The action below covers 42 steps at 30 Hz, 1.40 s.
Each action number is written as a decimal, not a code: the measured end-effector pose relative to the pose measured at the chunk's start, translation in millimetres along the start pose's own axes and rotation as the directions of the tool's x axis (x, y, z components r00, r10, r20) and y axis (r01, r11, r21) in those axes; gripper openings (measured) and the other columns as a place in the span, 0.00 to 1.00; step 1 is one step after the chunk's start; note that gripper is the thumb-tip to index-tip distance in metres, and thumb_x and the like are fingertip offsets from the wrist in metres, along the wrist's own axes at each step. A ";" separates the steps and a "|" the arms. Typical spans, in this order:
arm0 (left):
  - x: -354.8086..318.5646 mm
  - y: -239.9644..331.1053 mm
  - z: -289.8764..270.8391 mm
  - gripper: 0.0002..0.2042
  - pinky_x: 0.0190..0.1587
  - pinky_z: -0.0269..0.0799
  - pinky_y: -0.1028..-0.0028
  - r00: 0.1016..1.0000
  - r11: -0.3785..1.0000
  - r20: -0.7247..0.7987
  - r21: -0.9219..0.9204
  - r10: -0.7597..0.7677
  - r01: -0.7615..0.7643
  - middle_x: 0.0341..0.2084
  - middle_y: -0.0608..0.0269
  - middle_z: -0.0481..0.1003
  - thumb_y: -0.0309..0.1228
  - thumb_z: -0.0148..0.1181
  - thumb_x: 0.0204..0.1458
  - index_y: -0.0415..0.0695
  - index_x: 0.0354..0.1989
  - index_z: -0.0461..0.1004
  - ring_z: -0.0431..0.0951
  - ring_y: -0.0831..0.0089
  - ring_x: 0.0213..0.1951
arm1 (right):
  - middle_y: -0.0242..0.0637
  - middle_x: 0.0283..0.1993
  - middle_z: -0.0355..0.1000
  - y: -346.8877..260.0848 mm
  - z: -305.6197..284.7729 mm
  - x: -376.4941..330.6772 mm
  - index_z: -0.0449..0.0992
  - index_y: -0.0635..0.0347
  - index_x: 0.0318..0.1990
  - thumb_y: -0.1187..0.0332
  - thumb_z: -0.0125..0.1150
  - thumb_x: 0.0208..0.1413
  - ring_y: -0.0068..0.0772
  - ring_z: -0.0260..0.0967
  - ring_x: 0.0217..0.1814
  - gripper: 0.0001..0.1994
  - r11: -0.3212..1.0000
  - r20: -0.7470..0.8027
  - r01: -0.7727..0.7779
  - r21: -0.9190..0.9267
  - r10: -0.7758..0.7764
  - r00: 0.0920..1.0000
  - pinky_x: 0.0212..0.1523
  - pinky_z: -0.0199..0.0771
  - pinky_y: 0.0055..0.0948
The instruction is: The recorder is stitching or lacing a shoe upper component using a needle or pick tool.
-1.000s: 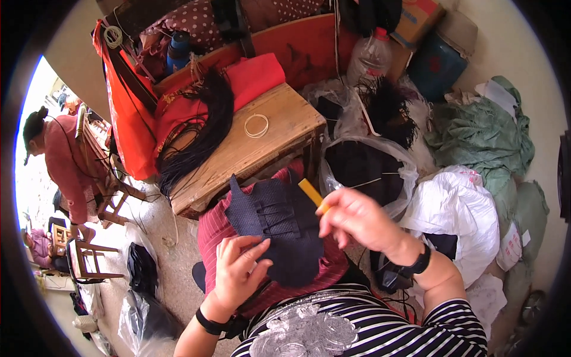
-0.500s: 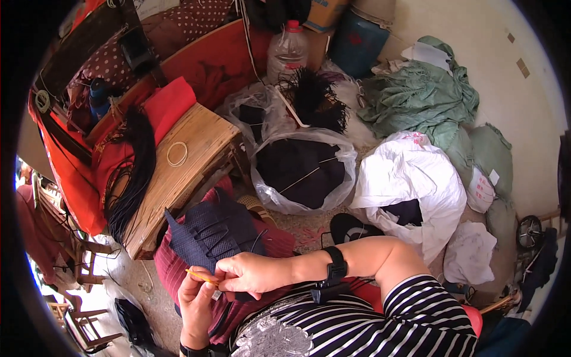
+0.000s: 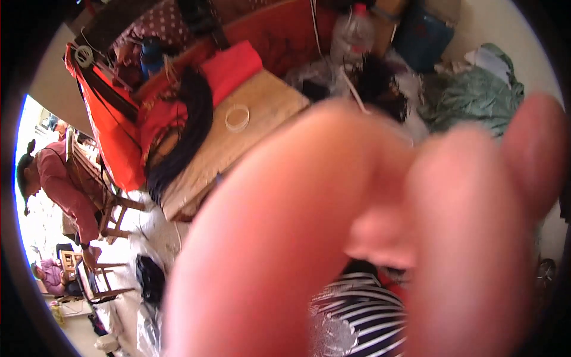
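Blurred skin of my hand or hands (image 3: pixel 267 238) fills the middle and right of the head view, very close to the camera. Thick fingers (image 3: pixel 470 238) stand at the right, one rounded fingertip (image 3: pixel 535 154) beyond them. I cannot tell for sure which hand this is, or whether both are raised. No held thing shows between the fingers. Hidden behind them are my lap and the dark blue woven piece. Below, a part of my black-and-white striped top (image 3: pixel 372 312) is visible.
A wooden bench (image 3: pixel 262 113) bears a pale ring (image 3: pixel 237 118), a bundle of black cords (image 3: pixel 193 125) and red cloth (image 3: pixel 238 68). Behind stand a clear bottle (image 3: pixel 352 37) and green sacks (image 3: pixel 476 98). To the left, another person (image 3: pixel 65 178) leans beside wooden chairs (image 3: pixel 116 214).
My hands were low at my lap with a thin yellow tool; now blurred skin is right before the camera. The view has shifted, so the bench appears farther right. Tool and woven piece are hidden.
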<state>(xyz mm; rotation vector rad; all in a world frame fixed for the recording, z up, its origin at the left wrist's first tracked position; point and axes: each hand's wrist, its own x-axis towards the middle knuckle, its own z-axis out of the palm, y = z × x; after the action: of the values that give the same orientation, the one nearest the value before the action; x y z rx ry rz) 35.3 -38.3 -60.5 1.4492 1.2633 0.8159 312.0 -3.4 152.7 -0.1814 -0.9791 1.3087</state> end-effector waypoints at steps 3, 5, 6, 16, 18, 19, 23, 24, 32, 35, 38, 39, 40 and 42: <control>-15.1 -3.6 -11.1 0.09 0.39 0.74 0.79 0.995 0.992 0.085 0.123 -0.048 0.037 0.34 0.63 0.80 0.29 0.60 0.67 0.39 0.51 0.78 0.77 0.78 0.33 | 0.47 0.45 0.75 4.8 -10.1 -38.4 0.75 0.54 0.50 0.53 0.41 0.76 0.46 0.75 0.52 0.19 1.000 0.031 0.016 0.008 -0.017 0.999 0.56 0.78 0.46; -13.9 1.6 -6.7 0.08 0.38 0.74 0.79 0.997 0.986 0.072 0.165 -0.016 0.004 0.33 0.63 0.79 0.27 0.60 0.65 0.39 0.49 0.79 0.77 0.78 0.32 | 0.47 0.46 0.75 1.8 -7.7 -42.9 0.75 0.55 0.50 0.53 0.41 0.76 0.45 0.74 0.53 0.19 1.000 0.049 0.024 0.004 -0.025 0.999 0.57 0.78 0.46; -12.0 3.3 -3.2 0.07 0.36 0.74 0.78 0.998 0.978 0.056 0.205 0.015 -0.026 0.32 0.62 0.79 0.26 0.60 0.64 0.39 0.48 0.79 0.77 0.77 0.31 | 0.47 0.46 0.75 1.4 -8.5 -43.5 0.76 0.55 0.50 0.54 0.41 0.76 0.45 0.74 0.53 0.18 1.000 0.056 0.026 -0.002 -0.026 0.998 0.57 0.77 0.46; -4.3 36.0 13.0 0.06 0.27 0.68 0.73 0.974 0.887 -0.060 0.427 0.220 -0.174 0.23 0.60 0.74 0.17 0.64 0.53 0.37 0.38 0.82 0.73 0.72 0.23 | 0.48 0.50 0.75 -4.6 -23.0 -46.6 0.77 0.59 0.49 0.56 0.44 0.75 0.44 0.74 0.56 0.18 0.998 0.158 0.049 -0.038 -0.042 0.987 0.59 0.75 0.45; 0.5 30.6 7.3 0.06 0.26 0.67 0.72 0.971 0.858 0.039 0.461 0.238 -0.229 0.22 0.59 0.72 0.17 0.64 0.53 0.37 0.38 0.82 0.73 0.70 0.22 | 0.48 0.51 0.75 -4.2 -23.2 -45.6 0.77 0.59 0.49 0.56 0.45 0.75 0.44 0.74 0.56 0.18 0.998 0.187 0.057 -0.032 -0.050 0.981 0.59 0.74 0.44; 1.8 32.4 6.9 0.06 0.27 0.68 0.70 0.977 0.856 0.058 0.474 0.204 -0.207 0.23 0.58 0.72 0.17 0.64 0.54 0.37 0.38 0.82 0.74 0.68 0.23 | 0.48 0.51 0.75 -4.0 -23.3 -45.4 0.77 0.59 0.49 0.57 0.45 0.75 0.44 0.73 0.56 0.18 0.998 0.200 0.060 -0.030 -0.053 0.978 0.60 0.74 0.44; 4.5 10.3 0.6 0.06 0.30 0.71 0.67 0.911 0.735 0.053 0.573 0.408 -0.362 0.27 0.56 0.75 0.19 0.64 0.55 0.39 0.39 0.82 0.76 0.62 0.26 | 0.48 0.52 0.75 -1.5 -20.5 -47.8 0.78 0.61 0.49 0.57 0.46 0.75 0.44 0.73 0.57 0.17 0.998 0.248 0.065 -0.002 -0.063 0.967 0.60 0.73 0.44; 7.2 9.2 -0.3 0.06 0.30 0.71 0.67 0.911 0.732 0.052 0.576 0.410 -0.362 0.27 0.56 0.75 0.19 0.64 0.55 0.39 0.39 0.82 0.76 0.62 0.26 | 0.48 0.53 0.75 -0.9 -21.8 -46.9 0.78 0.61 0.49 0.58 0.47 0.75 0.44 0.73 0.58 0.17 0.998 0.262 0.069 0.005 -0.068 0.963 0.61 0.72 0.44; 13.7 15.5 -1.1 0.05 0.33 0.74 0.67 0.900 0.751 0.121 0.511 0.419 -0.419 0.29 0.55 0.76 0.20 0.64 0.56 0.40 0.40 0.82 0.78 0.60 0.29 | 0.49 0.56 0.75 6.6 -28.5 -48.0 0.79 0.64 0.48 0.59 0.49 0.74 0.43 0.73 0.59 0.17 0.995 0.359 0.071 0.068 -0.091 0.929 0.62 0.70 0.43; 20.9 18.0 6.5 0.06 0.33 0.74 0.67 0.893 0.751 0.129 0.496 0.432 -0.435 0.29 0.55 0.76 0.19 0.63 0.56 0.40 0.40 0.82 0.78 0.59 0.29 | 0.49 0.57 0.75 6.2 -27.4 -50.1 0.80 0.64 0.48 0.60 0.50 0.74 0.43 0.72 0.60 0.16 0.995 0.380 0.082 0.057 -0.097 0.920 0.63 0.69 0.42; 21.4 18.4 2.2 0.06 0.33 0.74 0.67 0.890 0.731 0.129 0.525 0.437 -0.436 0.30 0.54 0.76 0.19 0.63 0.56 0.39 0.40 0.82 0.79 0.59 0.30 | 0.49 0.58 0.75 16.9 -33.8 -45.2 0.80 0.65 0.48 0.61 0.51 0.74 0.42 0.72 0.61 0.16 0.992 0.424 0.056 0.111 -0.099 0.900 0.64 0.69 0.42; 22.4 17.8 -1.9 0.06 0.33 0.74 0.66 0.904 0.760 0.133 0.500 0.407 -0.416 0.30 0.55 0.76 0.19 0.63 0.56 0.39 0.40 0.82 0.78 0.59 0.30 | 0.50 0.58 0.75 21.1 -36.5 -43.2 0.80 0.66 0.48 0.61 0.51 0.74 0.42 0.72 0.61 0.16 0.990 0.439 0.045 0.131 -0.098 0.893 0.64 0.68 0.42; 22.2 19.3 -4.3 0.06 0.33 0.74 0.66 0.912 0.785 0.143 0.468 0.386 -0.405 0.30 0.55 0.76 0.19 0.63 0.56 0.39 0.40 0.82 0.78 0.59 0.29 | 0.50 0.59 0.75 23.3 -27.8 -41.5 0.80 0.66 0.48 0.61 0.51 0.74 0.42 0.72 0.61 0.16 0.989 0.455 0.039 0.141 -0.100 0.885 0.64 0.68 0.42; 20.1 26.2 -2.5 0.07 0.34 0.75 0.66 0.904 0.761 0.151 0.495 0.400 -0.420 0.30 0.56 0.76 0.19 0.63 0.56 0.40 0.41 0.82 0.79 0.59 0.31 | 0.47 0.57 0.76 3.1 -45.6 -46.1 0.80 0.67 0.47 0.62 0.52 0.74 0.36 0.73 0.59 0.16 0.931 0.190 -0.248 -0.268 0.303 0.934 0.63 0.70 0.35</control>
<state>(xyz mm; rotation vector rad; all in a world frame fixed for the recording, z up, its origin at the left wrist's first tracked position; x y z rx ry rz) 45.1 -16.8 -37.1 2.2310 1.2022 0.7521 344.0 -24.1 100.1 -0.3733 -1.3482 1.4888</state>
